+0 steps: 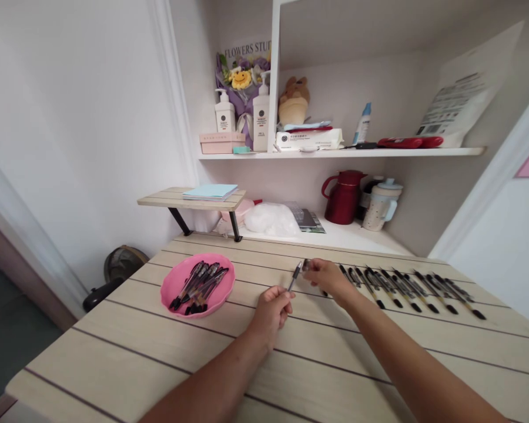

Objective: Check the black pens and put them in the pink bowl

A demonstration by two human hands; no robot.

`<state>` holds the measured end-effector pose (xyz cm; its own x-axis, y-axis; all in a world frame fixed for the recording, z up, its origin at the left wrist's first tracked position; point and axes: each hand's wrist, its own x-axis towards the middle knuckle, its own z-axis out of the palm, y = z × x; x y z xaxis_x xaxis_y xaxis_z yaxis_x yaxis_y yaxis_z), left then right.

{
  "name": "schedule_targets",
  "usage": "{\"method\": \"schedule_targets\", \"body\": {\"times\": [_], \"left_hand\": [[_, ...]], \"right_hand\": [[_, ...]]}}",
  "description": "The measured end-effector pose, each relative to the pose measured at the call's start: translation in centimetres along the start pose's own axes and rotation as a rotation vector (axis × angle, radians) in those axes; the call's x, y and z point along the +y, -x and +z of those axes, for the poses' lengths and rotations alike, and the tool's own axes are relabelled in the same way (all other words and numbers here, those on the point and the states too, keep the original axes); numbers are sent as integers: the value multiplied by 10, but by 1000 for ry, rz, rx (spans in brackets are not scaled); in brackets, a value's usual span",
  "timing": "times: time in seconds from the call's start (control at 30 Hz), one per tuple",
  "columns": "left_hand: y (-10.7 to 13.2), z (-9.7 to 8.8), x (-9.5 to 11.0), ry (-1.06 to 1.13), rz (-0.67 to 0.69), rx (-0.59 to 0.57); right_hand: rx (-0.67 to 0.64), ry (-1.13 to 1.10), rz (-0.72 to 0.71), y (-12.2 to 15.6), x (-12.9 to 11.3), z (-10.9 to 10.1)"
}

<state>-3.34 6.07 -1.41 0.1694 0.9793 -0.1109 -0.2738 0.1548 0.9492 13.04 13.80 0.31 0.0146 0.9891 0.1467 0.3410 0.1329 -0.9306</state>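
Note:
My left hand [274,305] is closed around the lower part of a pen [295,275], whose dark grip and tip point up and away. Just to its right, my right hand [326,277] pinches a dark pen cap [306,265], held apart from the pen's tip. A pink bowl [167,294] with a wavy rim stands to the left and holds several capped pens [200,285]. On the right, several pens [405,288] lie side by side in a slanting row on the table, with caps lying beside or among them; the near ends of the row are partly behind my right forearm.
The slatted wooden table [335,364] spans the front. A small raised stand [167,198] bears blue paper [211,191]. Behind are a plastic bag [271,220], a red jug [344,200] and a light tumbler [381,205]. A white shelf [379,153] with bottles hangs above.

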Motion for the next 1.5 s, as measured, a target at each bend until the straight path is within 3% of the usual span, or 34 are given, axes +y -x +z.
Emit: {"method": "schedule_targets", "body": {"times": [0.13,0.27,0.43,0.7,1.17,1.37,1.5], "left_hand": [[4,4,2,-72,3,-58],[11,10,3,-132,-16,-108],[14,13,2,-180,-4,-139],[12,13,-1,-197,-17,-127],[9,11,-8,-188,75,-106],[7,12,-15,-283,73,-83],[2,9,-8,-490,178,-55]], "right_hand": [[10,-301,78,28,-5,-35],[149,-526,40,47,-15,-46],[224,-553,-27,57,-21,-38],[94,-510,-21,65,-20,-27],[35,-497,26,70,-6,-3],[43,-527,74,71,-6,0],[19,-507,126,74,-9,-2]]}}
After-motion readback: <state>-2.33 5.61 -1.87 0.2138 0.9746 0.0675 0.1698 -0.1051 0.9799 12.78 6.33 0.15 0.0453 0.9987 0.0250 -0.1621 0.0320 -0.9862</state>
